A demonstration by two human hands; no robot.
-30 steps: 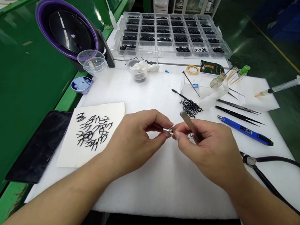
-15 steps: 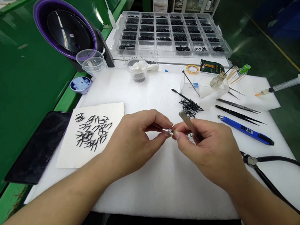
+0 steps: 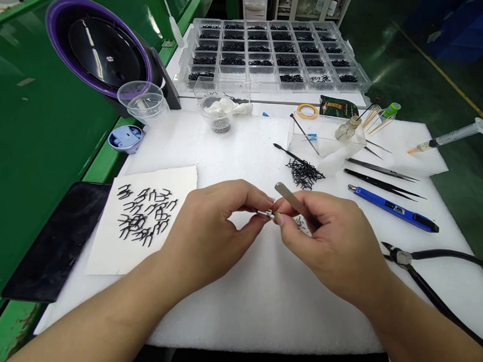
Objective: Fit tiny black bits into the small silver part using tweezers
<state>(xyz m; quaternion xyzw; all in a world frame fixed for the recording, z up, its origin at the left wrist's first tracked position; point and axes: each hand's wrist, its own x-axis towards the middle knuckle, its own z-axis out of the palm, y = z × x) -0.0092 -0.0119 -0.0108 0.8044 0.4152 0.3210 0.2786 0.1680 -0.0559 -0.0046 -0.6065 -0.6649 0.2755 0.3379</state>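
Our left hand [image 3: 211,233] pinches 1 metal part [image 3: 265,212]; right hand [image 3: 327,243] clamps tweezers [image 3: 292,200]; white foam [image 3: 268,305] beneath, green floor [image 3: 430,77] beyond.

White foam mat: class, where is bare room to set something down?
Bare: the white foam mat's near strip, and its middle between white paper sheet and black hook pile. Crowded: right side, with black tweezers, blue knife, black pliers.
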